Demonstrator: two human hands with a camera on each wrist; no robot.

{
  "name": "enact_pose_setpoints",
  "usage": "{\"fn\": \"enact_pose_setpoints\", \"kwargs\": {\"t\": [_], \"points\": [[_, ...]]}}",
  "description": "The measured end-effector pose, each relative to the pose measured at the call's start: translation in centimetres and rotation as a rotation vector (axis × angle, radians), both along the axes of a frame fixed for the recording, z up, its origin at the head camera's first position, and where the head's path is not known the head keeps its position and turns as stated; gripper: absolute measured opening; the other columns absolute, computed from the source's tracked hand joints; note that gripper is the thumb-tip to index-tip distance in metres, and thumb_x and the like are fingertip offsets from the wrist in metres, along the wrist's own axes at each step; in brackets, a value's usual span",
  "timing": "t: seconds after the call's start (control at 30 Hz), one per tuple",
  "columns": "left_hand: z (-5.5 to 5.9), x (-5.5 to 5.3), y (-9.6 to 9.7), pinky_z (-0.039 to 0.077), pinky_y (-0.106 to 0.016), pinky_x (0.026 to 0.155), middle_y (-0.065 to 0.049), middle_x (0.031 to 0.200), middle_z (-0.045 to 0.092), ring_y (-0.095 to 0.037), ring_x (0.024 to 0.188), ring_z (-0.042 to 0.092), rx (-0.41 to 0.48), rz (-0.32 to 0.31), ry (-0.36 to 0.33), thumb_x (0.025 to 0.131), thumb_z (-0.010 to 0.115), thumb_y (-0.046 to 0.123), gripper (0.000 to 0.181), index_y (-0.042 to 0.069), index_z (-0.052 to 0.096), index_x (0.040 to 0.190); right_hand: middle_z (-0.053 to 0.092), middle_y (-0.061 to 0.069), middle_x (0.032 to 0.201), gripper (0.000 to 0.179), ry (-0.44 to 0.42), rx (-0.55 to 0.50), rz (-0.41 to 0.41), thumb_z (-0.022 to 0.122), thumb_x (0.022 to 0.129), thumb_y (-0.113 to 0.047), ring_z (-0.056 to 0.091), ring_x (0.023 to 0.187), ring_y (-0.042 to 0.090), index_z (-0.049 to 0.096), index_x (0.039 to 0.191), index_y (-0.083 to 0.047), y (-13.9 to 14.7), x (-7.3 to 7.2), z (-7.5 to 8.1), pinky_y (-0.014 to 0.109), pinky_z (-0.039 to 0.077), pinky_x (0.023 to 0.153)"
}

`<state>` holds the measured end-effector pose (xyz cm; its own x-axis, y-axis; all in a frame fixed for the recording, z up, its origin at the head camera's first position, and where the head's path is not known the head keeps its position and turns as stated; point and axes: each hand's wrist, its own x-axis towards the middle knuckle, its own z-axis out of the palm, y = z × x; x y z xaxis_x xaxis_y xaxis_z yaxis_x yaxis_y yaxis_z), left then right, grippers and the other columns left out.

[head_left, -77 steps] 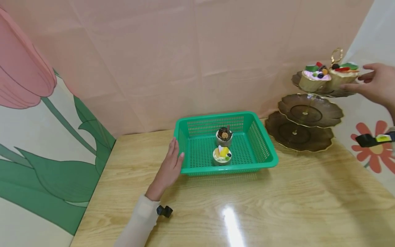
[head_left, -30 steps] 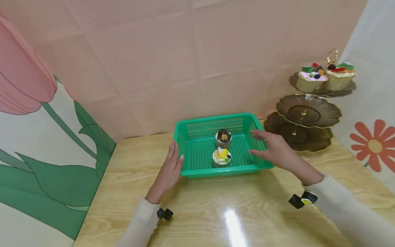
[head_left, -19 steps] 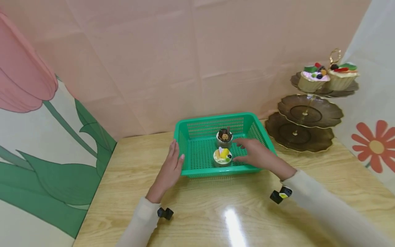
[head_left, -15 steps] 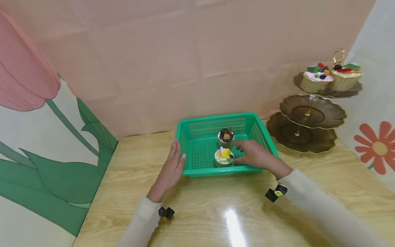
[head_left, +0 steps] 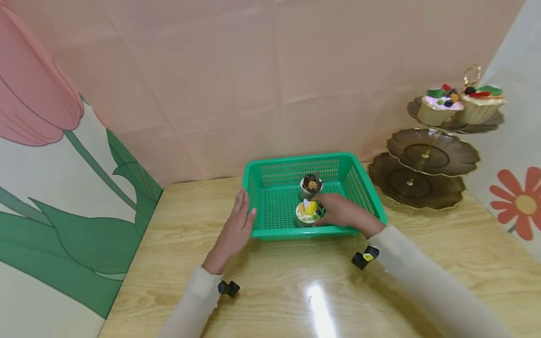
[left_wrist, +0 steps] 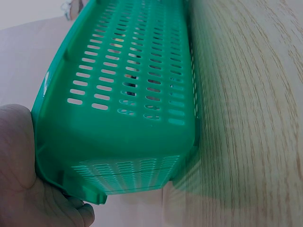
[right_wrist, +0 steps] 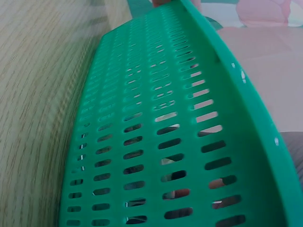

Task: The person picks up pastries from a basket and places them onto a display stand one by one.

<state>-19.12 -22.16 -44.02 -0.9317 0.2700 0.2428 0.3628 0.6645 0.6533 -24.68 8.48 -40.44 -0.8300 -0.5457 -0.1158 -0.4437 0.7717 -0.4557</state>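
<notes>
A green plastic basket (head_left: 274,233) stands on the table and holds two toy cupcakes. The front one, a fruit-topped cupcake (head_left: 306,218), has yellow fruit on pale cream; behind it is a chocolate-topped cupcake (head_left: 311,186). Over the basket's front right side reaches my right hand (head_left: 340,210), its thumb and fingers gripping the right side of the fruit-topped cupcake. My left hand (head_left: 232,234) rests against the basket's left rim with fingers extended. In the right wrist view the basket wall (right_wrist: 142,118) hides most of that hand's work. The left wrist view shows the left palm (left_wrist: 19,165) at the rim.
A three-tier brown cake stand (head_left: 416,180) with gold edges is at the back right. Its top plate bears a pink-cream cupcake (head_left: 437,112) and a cream cupcake (head_left: 479,110). A pink cloth (head_left: 203,94) hangs behind the wooden table (head_left: 270,286).
My right hand has left the cream cupcake on the stand's top plate, moved left and down into the basket, and closed on the fruit-topped cupcake. My left hand has stayed at the rim.
</notes>
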Motion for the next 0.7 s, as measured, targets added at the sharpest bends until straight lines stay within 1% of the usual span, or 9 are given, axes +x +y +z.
{"fn": "enact_pose_setpoints", "kwargs": {"t": [0.13,0.27,0.4,0.53,0.6,0.7], "points": [[0.0,0.1,0.0,0.013,-0.051,0.122,-0.016,0.170,-0.004,-0.031,0.156,-0.001,0.002,0.000,0.008,0.114,0.031,0.028,0.062,-0.006,0.007,0.159,0.064,0.022,0.126,0.072,-0.020,0.026,-0.016,0.087,0.083,-0.029,0.063,0.107,0.033,0.054,0.136,0.008,-0.3,-0.3,0.0,0.046,0.054,0.084],[0.0,0.1,-0.1,0.013,-0.052,0.122,-0.016,0.170,-0.003,-0.028,0.156,-0.002,0.004,0.005,0.007,0.114,0.030,0.029,0.062,-0.006,0.008,0.159,0.065,0.020,0.124,0.071,0.002,0.009,-0.031,0.089,0.080,-0.029,0.064,0.105,0.031,0.057,0.134,0.007,-0.4,-0.4,-0.1,0.045,0.054,0.083],[0.0,0.1,-0.1,0.013,-0.052,0.122,-0.016,0.170,-0.004,-0.026,0.155,-0.003,0.003,0.007,0.004,0.114,0.030,0.030,0.062,-0.005,0.007,0.159,0.068,0.018,0.118,0.069,0.037,-0.026,-0.052,0.090,0.078,-0.029,0.064,0.102,0.030,0.061,0.130,0.005,-0.3,-0.3,-0.2,0.045,0.054,0.081],[-0.1,0.0,-0.1,0.014,-0.052,0.122,-0.016,0.170,-0.004,-0.031,0.156,-0.001,-0.007,0.002,0.009,0.114,0.028,0.033,0.064,-0.005,0.007,0.159,0.068,0.019,0.118,0.070,0.069,-0.060,-0.087,0.089,0.078,-0.031,0.065,0.102,0.032,0.060,0.130,0.005,0.2,-0.1,-0.1,0.047,0.054,0.081],[-0.2,0.0,-0.1,0.014,-0.051,0.122,-0.016,0.170,-0.005,-0.033,0.156,0.000,-0.014,0.001,0.008,0.113,0.027,0.036,0.065,-0.005,0.006,0.160,0.067,0.020,0.119,0.071,0.082,-0.094,-0.112,0.088,0.079,-0.031,0.065,0.102,0.033,0.059,0.132,0.006,0.6,0.2,0.2,0.047,0.055,0.080],[-0.1,-0.1,-0.2,0.014,-0.051,0.122,-0.015,0.170,-0.004,-0.032,0.156,0.001,-0.018,0.001,0.007,0.113,0.027,0.036,0.065,-0.004,0.006,0.160,0.067,0.021,0.118,0.070,0.116,-0.163,-0.150,0.087,0.080,-0.030,0.064,0.102,0.033,0.057,0.133,0.006,1.3,0.6,0.9,0.048,0.055,0.080]]}}
